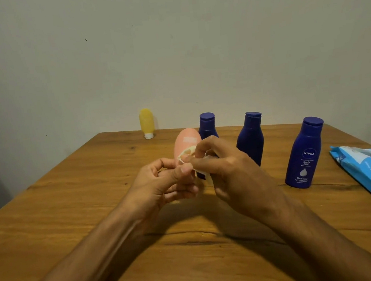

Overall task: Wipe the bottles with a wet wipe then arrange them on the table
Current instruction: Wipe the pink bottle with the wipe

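Left hand (161,184) and right hand (233,172) meet above the brown wooden table (71,198), both pinching a thin white wet wipe (202,172); a rounded pink plastic bottle (185,141) stands just behind them; three dark blue plastic bottles (250,138) stand to the right; a blue plastic wipes pack (370,169) lies at the right edge.

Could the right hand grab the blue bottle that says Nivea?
Probably yes. The Nivea bottle stands upright beside the right hand, with only bare table between. But that hand pinches the wet wipe, so it must let go first.
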{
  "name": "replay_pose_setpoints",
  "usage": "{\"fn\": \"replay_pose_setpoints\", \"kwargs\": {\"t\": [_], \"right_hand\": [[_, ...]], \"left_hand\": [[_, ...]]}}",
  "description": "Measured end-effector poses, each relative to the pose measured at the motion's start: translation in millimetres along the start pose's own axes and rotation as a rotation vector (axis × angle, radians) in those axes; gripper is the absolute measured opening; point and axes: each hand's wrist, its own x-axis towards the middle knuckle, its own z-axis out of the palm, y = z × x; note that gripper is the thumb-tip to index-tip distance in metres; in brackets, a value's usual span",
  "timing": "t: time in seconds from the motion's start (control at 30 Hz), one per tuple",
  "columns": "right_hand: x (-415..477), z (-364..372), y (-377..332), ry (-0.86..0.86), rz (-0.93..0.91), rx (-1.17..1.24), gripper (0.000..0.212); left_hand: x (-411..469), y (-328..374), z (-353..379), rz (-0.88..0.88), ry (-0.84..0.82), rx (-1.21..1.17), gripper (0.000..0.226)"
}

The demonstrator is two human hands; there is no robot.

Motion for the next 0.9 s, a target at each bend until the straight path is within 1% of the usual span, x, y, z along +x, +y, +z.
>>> {"fn": "replay_pose_setpoints", "kwargs": {"t": [0.1,0.17,0.27,0.33,0.43,0.5,0.6,0.67,0.73,0.8,0.9], "right_hand": [[2,4,-1,0.057,0.051,-0.113,0.052],[2,2,0,0.062,0.059,-0.102,0.055],[-1,-2,1,0.030,-0.021,-0.011,0.053],[0,-3,1,0.009,-0.063,-0.031,0.051],[3,-1,3,0.067,-0.003,-0.145,0.054],[3,0,2,0.086,0.020,-0.165,0.054],[1,0,-1,0.062,-0.066,-0.119,0.048],[1,-1,-4,0.028,-0.131,-0.129,0.045],[2,0,-3,0.004,-0.155,-0.159,0.044],[3,2,1,0.004,-0.130,-0.201,0.045],[3,3,7,0.010,-0.023,-0.267,0.055]], "left_hand": [[-1,1,2,0.021,-0.038,0.081,0.053],[-1,0,3,0.028,-0.046,0.079,0.051],[-1,0,1,0.029,-0.049,0.068,0.049],[-1,1,0,0.029,-0.048,0.075,0.050],[0,1,0,0.034,-0.072,0.102,0.049],[0,1,0,0.036,-0.079,0.112,0.049],[0,2,-3,0.056,-0.082,0.165,0.045],[-1,2,-5,0.078,-0.083,0.218,0.040],[0,1,-5,0.090,-0.085,0.259,0.039],[0,0,-4,0.092,-0.089,0.302,0.040],[-1,-1,-1,0.076,-0.104,0.362,0.045]]}}
